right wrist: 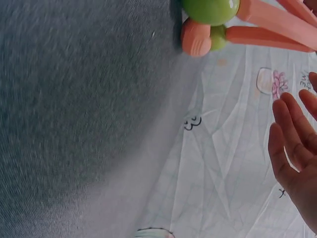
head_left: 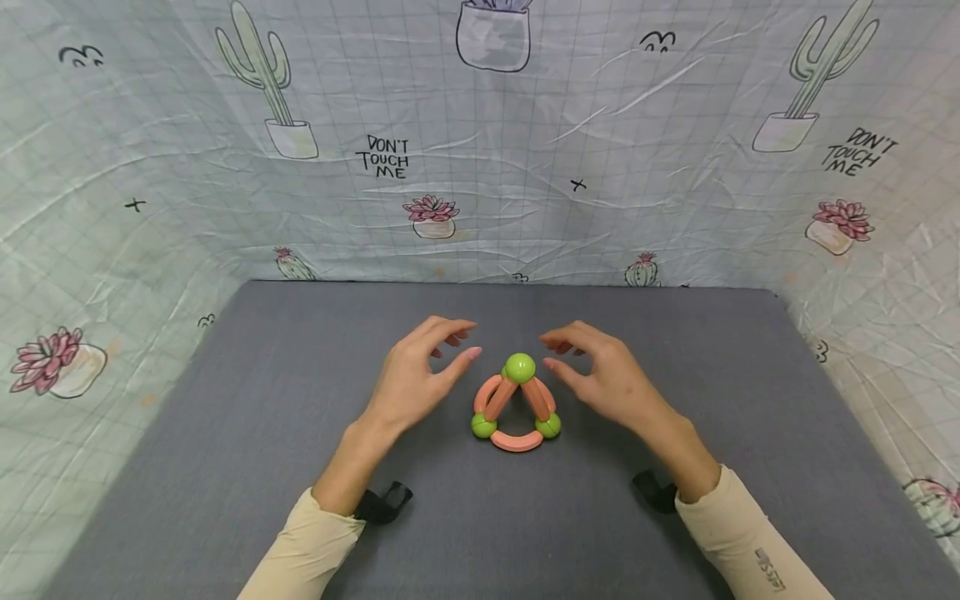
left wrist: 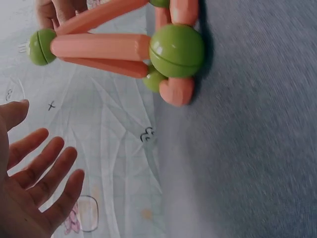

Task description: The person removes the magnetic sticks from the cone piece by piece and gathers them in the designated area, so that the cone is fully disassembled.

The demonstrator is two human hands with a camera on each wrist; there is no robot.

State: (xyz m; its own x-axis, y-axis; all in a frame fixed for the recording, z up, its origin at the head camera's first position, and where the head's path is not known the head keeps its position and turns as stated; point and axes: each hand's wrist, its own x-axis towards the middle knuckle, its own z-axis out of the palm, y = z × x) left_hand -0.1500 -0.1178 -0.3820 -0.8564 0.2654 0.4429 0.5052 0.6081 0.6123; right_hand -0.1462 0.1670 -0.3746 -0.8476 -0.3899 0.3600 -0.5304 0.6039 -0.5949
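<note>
A pyramid-shaped toy of coral rods and green balls, much like a magnetic ball-and-rod set, stands on the grey table. Its top ball sits where the straight rods meet, and a curved rod joins the two front balls along the base. To the left of the toy, my left hand hovers with loosely bent fingers, holding nothing. On the other side my right hand mirrors it, likewise apart from the toy. Both wrist views show a gap between the fingers and the rods.
Grey cloth covers the table. A pale sheet printed with cacti hangs behind it and along both sides. Black straps are at both wrists, beside the beige sleeves.
</note>
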